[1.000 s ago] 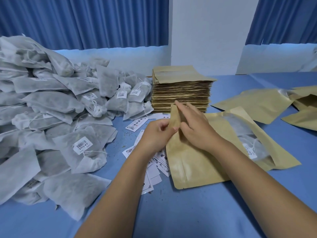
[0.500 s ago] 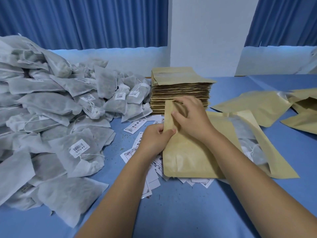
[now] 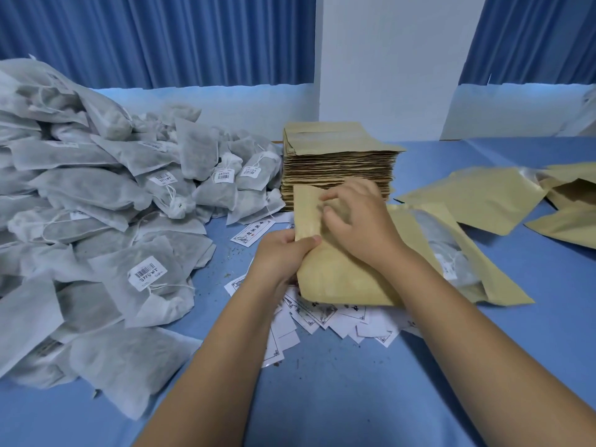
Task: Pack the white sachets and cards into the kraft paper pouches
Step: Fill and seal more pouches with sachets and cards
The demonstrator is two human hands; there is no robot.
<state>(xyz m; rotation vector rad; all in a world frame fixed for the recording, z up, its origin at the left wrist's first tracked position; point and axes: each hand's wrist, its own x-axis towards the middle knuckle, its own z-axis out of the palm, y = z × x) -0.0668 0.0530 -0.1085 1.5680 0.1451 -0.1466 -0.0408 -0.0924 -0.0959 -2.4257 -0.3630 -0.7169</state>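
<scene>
A kraft paper pouch (image 3: 335,279) is held upright over the middle of the table. My left hand (image 3: 280,259) pinches its left edge, thumb across the front. My right hand (image 3: 358,221) has its fingers curled onto the pouch's upper part near the mouth. White printed cards (image 3: 322,317) lie scattered under and in front of the pouch. A big heap of white sachets (image 3: 106,227) with barcode labels fills the left side. A filled pouch with a clear window (image 3: 458,259) lies flat just right of my hands.
A tall stack of flat kraft pouches (image 3: 338,162) stands behind my hands. More kraft pouches (image 3: 483,195) lie at the right, some near the table's right edge. A white pillar (image 3: 387,59) and blue curtains back the blue table (image 3: 354,398).
The pouch has moved away from me and stands more upright, uncovering more cards in front. My right hand slid up toward the pouch's mouth; my left hand keeps its hold on the left edge.
</scene>
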